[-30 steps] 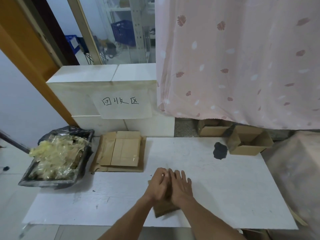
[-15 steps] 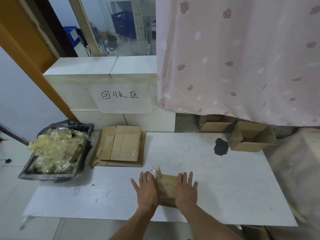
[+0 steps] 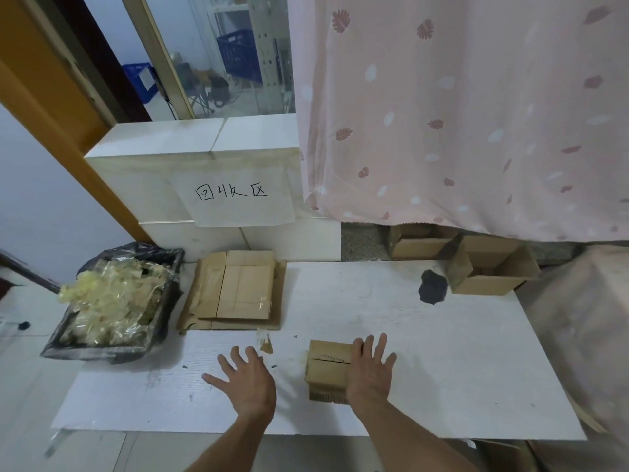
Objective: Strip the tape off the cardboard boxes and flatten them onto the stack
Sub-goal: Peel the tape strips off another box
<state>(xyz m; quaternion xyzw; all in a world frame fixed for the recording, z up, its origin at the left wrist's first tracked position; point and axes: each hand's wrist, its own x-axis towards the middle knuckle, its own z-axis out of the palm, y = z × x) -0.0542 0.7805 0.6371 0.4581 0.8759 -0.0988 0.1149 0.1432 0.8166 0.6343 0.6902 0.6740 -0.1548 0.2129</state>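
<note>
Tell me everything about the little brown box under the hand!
The little box is plain brown cardboard, pressed flat, lying on the white table near its front edge. A dark seam with small marks crosses its top, and corrugated edges show at its near end. The right hand rests flat on its right side, fingers straight. The left hand is apart from it.

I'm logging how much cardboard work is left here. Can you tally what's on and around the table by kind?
Flattened box under the right hand: 1
Stack of flattened cardboard: 1
Open boxes not yet flattened: 2
Bin of stripped tape: 1
Loose tape scrap near the left hand: 1
Total: 6
</note>
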